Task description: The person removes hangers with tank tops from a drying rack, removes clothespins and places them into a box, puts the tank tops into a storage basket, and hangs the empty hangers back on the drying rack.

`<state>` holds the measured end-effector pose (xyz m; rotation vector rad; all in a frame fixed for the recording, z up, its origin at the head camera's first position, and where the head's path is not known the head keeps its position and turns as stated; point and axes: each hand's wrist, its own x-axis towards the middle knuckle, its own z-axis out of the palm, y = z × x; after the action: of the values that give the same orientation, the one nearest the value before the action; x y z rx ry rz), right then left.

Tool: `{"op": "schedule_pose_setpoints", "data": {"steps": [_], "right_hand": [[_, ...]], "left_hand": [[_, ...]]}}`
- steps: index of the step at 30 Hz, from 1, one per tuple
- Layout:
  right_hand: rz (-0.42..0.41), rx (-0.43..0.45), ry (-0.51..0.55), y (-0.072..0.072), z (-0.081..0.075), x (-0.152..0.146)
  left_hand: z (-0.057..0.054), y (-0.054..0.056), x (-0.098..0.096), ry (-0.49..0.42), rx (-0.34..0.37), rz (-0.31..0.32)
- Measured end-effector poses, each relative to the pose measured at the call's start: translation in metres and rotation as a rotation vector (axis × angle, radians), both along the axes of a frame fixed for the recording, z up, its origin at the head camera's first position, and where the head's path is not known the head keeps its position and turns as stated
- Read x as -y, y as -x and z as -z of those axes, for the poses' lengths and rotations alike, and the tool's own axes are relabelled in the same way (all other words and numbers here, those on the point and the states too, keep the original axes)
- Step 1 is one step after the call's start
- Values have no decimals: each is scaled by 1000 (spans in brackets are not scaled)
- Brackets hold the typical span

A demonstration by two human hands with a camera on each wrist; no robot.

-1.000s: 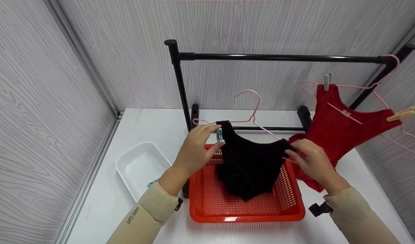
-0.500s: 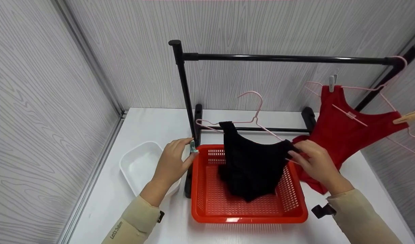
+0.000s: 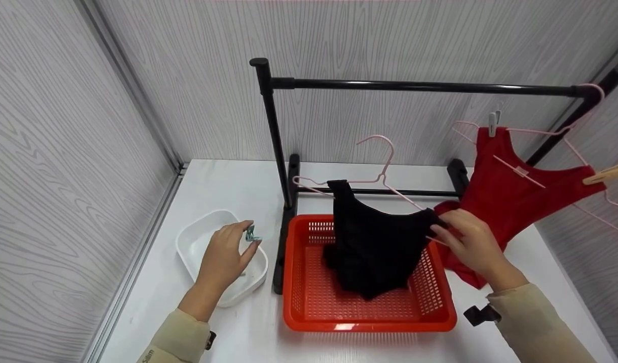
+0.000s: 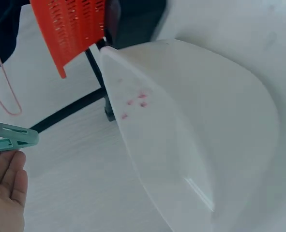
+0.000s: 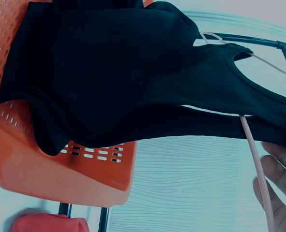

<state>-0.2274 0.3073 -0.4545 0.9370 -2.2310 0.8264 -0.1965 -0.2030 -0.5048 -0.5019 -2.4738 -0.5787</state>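
My left hand pinches a teal clothespin between thumb and fingers, above a white tray. In the left wrist view the clothespin points away from the fingertips. A black sleeveless top hangs on a pink hanger, its lower part inside a red basket. My right hand grips the top's right strap together with the hanger's arm. The right wrist view has the hanger passing under the strap beside the fingers. No clip shows on the left strap.
Behind the basket stands a black rack. From its right end hangs a red top on a pink hanger, with a grey clothespin and a yellow clothespin at its straps. Patterned panels enclose the table.
My left hand has moved from the black top's left strap leftward and down to above the tray, carrying the teal clothespin. The right hand keeps its hold on the other strap.
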Motion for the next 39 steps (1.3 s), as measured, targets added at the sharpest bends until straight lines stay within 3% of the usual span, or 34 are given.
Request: {"op": "schedule_pose_setpoints", "data": {"steps": [5,8,17,22,39], "right_hand": [[9,2,-10,-1,0,0],[20,4,-23,-2,-1,1],[43,11,-42,-5,-2,1],[42,19,-30,-5,-1,0],[24,6,-15,-3,0,0]], "left_hand": [[12,-4,16,3,25,-41],[18,-6,24,9,82,-69],[32,-7,43,47,422,-143],[37,-2,47,66,536,-155],[55,14,51,157,710,-256]]}}
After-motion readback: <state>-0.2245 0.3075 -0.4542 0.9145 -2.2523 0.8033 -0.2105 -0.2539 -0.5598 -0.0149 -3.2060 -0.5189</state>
